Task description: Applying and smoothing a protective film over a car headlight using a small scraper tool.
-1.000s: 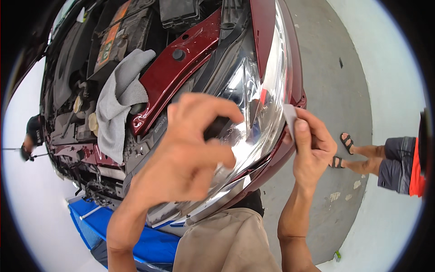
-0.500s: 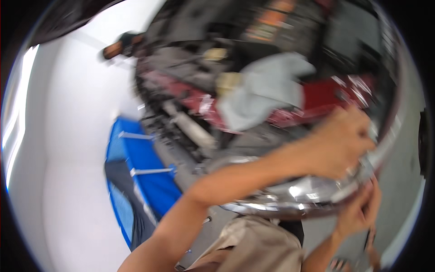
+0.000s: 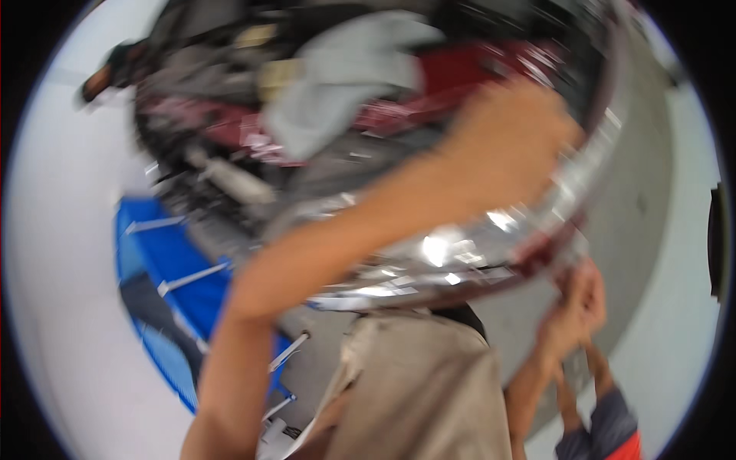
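A car with its engine bay exposed fills the upper middle, blurred by motion. My left hand (image 3: 521,146) lies over the right end of its shiny headlight (image 3: 437,249), back of the hand up. The fingers are curled away and smeared, so what they touch is hidden. Lower right, just outside the dark red body edge (image 3: 540,249), my right hand (image 3: 567,310) is closed with its fingers drawn together. Whatever it may hold is too blurred to name. A light grey cloth (image 3: 330,84) is draped across the red front panel (image 3: 460,77).
Another person's forearms (image 3: 602,372), with dark sleeves, reach up close behind my right hand. To the left stands a blue fabric item with white bars (image 3: 180,249). Pale yellow pieces (image 3: 280,79) lie beside the cloth. Grey floor (image 3: 632,207) runs along the right.
The view has shifted, so the car and blue item sit further left and higher. My right hand has come away a little from the body edge. The other person's sleeves have come into view.
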The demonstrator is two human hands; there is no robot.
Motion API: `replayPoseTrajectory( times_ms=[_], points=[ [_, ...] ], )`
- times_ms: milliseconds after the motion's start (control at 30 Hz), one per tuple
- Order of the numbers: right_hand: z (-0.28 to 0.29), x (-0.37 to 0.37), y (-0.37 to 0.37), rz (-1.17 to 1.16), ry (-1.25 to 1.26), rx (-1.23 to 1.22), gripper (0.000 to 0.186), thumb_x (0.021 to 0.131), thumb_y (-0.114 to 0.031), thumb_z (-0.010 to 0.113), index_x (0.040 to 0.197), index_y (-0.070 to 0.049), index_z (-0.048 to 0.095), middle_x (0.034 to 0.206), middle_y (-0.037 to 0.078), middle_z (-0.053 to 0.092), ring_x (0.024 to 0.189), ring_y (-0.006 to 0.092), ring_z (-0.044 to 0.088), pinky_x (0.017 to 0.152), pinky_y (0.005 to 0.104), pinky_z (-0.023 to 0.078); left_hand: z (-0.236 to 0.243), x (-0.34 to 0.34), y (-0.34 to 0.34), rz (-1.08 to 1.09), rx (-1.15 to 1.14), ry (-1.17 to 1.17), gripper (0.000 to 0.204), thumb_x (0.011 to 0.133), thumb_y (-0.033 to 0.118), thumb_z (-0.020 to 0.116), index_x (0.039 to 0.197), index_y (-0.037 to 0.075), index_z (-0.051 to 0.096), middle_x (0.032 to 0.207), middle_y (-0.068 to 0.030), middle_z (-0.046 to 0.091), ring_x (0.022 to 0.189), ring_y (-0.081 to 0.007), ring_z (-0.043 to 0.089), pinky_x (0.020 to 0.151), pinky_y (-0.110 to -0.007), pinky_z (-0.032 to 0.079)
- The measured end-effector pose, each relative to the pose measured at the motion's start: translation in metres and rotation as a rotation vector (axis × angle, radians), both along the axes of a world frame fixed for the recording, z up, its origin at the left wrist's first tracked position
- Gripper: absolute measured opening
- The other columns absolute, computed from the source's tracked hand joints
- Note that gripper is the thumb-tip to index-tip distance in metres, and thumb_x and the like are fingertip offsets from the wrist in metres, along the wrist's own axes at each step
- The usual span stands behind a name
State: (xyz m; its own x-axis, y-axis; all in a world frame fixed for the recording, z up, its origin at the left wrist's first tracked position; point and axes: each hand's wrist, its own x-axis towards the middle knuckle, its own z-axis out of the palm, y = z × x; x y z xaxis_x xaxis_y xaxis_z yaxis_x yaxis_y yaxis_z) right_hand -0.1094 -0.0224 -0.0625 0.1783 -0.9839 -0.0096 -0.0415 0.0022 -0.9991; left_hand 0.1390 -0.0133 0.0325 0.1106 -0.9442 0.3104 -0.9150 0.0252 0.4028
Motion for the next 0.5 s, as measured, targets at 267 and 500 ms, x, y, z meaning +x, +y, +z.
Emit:
replayPoseTrajectory(
  times_ms=[267, 500],
  points=[
    [0.012, 0.013, -0.006, -0.027, -0.297, 0.018, 0.024, 0.101, -0.015, 0.062, 0.108, 0.007, 0.068, 0.078, 0.009, 0.066, 0.067, 0.0141, 0.061, 0.059, 0.0269, 0.049, 0.039, 0.011, -0.045, -0.141, 0.387, -0.085, 0.022, 0.076, 0.018, 0.074, 0.076, -0.004, 0.072, 0.075, -0.0252, 0.067, 0.076, -0.0346, 0.068, 0.071, -0.041, 0.052],
    [0.006, 0.019, -0.014, -0.058, -0.522, 0.08, 0.023, 0.101, -0.014, 0.063, 0.105, 0.008, 0.069, 0.077, 0.009, 0.067, 0.066, 0.0129, 0.06, 0.058, 0.0256, 0.048, 0.066, -0.006, -0.071, -0.089, 0.813, -0.008, 0.033, 0.077, 0.025, 0.078, 0.071, -0.007, 0.07, 0.068, -0.024, 0.065, 0.069, -0.0341, 0.068, 0.069, -0.04, 0.053]
  ],
)
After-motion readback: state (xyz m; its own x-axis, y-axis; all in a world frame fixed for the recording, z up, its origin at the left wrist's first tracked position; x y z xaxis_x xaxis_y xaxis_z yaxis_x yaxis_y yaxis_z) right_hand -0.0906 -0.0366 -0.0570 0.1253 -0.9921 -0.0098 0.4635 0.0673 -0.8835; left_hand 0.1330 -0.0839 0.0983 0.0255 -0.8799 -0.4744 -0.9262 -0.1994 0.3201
